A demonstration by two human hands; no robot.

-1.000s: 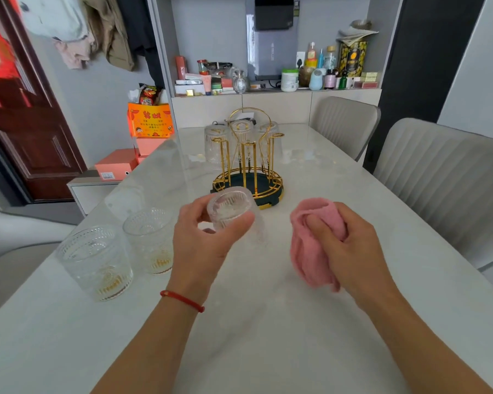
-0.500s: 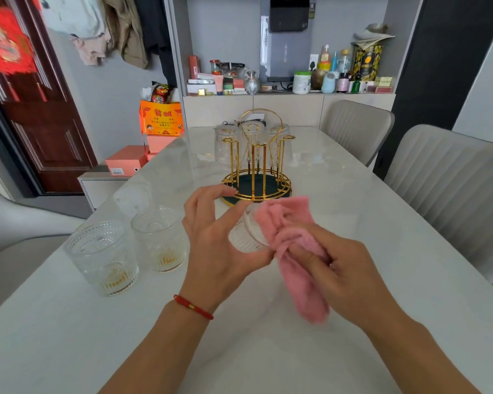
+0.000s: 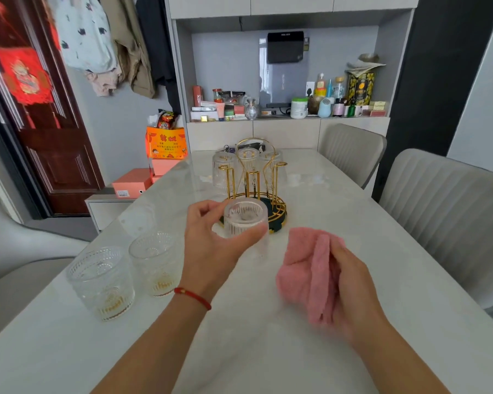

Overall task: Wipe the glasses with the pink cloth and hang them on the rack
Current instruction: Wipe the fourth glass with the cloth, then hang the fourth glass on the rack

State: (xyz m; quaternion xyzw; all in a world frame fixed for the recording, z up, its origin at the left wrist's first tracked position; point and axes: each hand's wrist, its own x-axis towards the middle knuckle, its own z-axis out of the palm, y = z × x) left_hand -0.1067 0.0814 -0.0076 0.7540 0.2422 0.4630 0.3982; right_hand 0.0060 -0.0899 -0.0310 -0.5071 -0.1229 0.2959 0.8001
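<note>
Pink cloth (image 3: 310, 268) now clear of glass (image 3: 246, 223), gripped by right hand (image 3: 350, 282), left hand (image 3: 211, 245) holding glass

Left hand (image 3: 211, 245) grips something; right hand (image 3: 353, 285) clutches something, fingers curled.

I note one ribbed clear glass (image 3: 246, 223) held upside down above the table, just before the gold wire rack (image 3: 254, 191), which carries three inverted glasses (image 3: 246, 160). Two upright glasses (image 3: 125, 277) stand left. The pink cloth (image 3: 310, 268) hangs bunched, right.
</note>
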